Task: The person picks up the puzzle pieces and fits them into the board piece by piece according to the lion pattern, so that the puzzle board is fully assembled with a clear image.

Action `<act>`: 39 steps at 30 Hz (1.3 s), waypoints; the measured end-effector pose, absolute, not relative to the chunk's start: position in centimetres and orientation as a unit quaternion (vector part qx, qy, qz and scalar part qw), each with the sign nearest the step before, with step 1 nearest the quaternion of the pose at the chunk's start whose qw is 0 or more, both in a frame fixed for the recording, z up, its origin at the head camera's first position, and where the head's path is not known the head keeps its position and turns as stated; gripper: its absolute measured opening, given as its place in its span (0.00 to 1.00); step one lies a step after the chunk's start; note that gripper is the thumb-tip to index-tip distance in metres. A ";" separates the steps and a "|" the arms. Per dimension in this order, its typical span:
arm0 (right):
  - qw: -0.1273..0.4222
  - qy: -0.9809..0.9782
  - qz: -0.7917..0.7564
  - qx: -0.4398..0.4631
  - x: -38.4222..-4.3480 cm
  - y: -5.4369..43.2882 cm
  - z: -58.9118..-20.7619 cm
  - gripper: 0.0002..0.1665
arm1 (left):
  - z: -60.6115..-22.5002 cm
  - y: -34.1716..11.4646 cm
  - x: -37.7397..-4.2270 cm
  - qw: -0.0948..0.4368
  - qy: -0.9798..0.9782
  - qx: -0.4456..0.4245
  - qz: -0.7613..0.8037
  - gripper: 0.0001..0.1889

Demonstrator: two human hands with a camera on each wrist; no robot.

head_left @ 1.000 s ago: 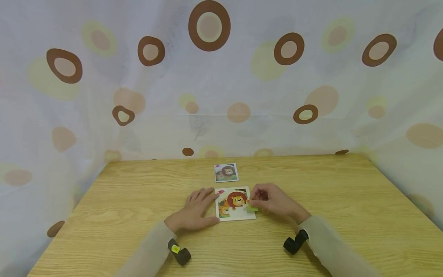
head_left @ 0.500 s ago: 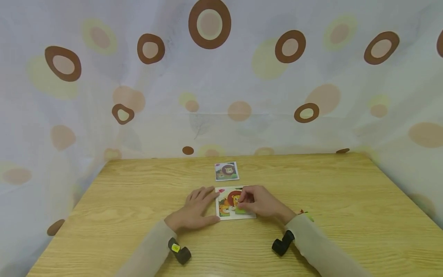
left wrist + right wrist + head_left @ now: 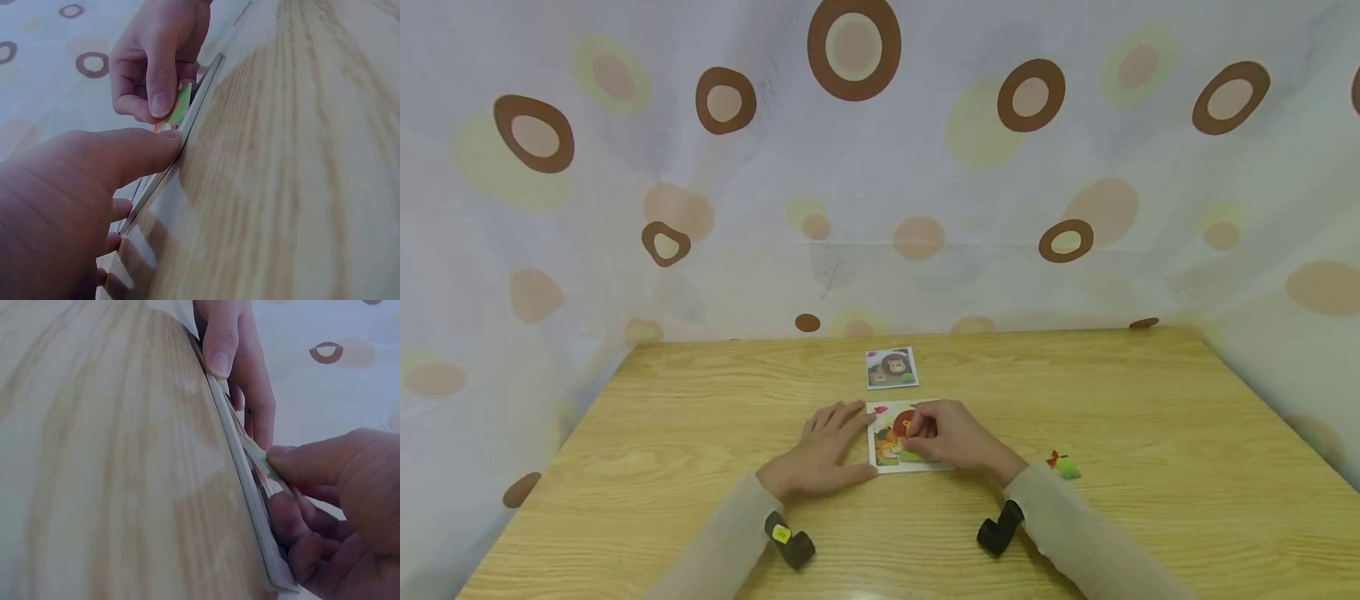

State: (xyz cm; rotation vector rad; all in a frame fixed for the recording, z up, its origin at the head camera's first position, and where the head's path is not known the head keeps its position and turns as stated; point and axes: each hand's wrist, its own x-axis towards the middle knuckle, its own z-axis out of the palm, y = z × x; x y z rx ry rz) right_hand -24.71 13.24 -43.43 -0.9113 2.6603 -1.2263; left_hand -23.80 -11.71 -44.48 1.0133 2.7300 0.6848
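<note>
A lion jigsaw puzzle in a white frame [image 3: 887, 469] lies flat on the table. My right hand [image 3: 958, 436] is over its right part and pinches a green puzzle piece [image 3: 181, 106] between thumb and fingers. In the right wrist view that puzzle piece [image 3: 259, 456] sits tilted just above the frame [image 3: 240, 478]. My left hand [image 3: 820, 454] rests at the frame's left edge, fingers spread, with the thumb near the front corner. The right hand hides much of the picture's right side.
A small lion picture card [image 3: 892, 368] lies behind the puzzle. Another puzzle piece, green and red [image 3: 1064, 465], lies on the wooden table [image 3: 700, 417] beside the right sleeve. A patterned cloth [image 3: 880, 183] hangs behind the table.
My right hand has moved left from the frame's right edge to over the picture, carrying the green puzzle piece. The loose piece beside the sleeve has come into view. The left hand stays put.
</note>
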 end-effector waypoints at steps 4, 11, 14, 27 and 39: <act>0.029 0.875 -0.385 -0.291 -24.5 12.8 -43.2 0.08 | -44.4 -11.7 -23.8 0.079 0.910 0.336 0.230 0.38; 0.013 0.899 -0.342 -0.274 -24.1 12.2 -42.5 0.07 | -44.1 -11.7 -23.7 0.079 0.909 0.336 0.232 0.38; 0.004 0.906 -0.329 -0.265 -24.0 12.0 -42.4 0.06 | -44.1 -11.7 -23.7 0.078 0.911 0.335 0.227 0.38; 0.004 0.916 -0.318 -0.246 -23.7 11.6 -42.2 0.07 | -44.1 -11.7 -23.7 0.077 0.914 0.330 0.223 0.39; 0.002 0.904 -0.329 -0.271 -23.7 11.9 -42.4 0.04 | -44.3 -11.6 -23.6 0.075 0.914 0.329 0.225 0.38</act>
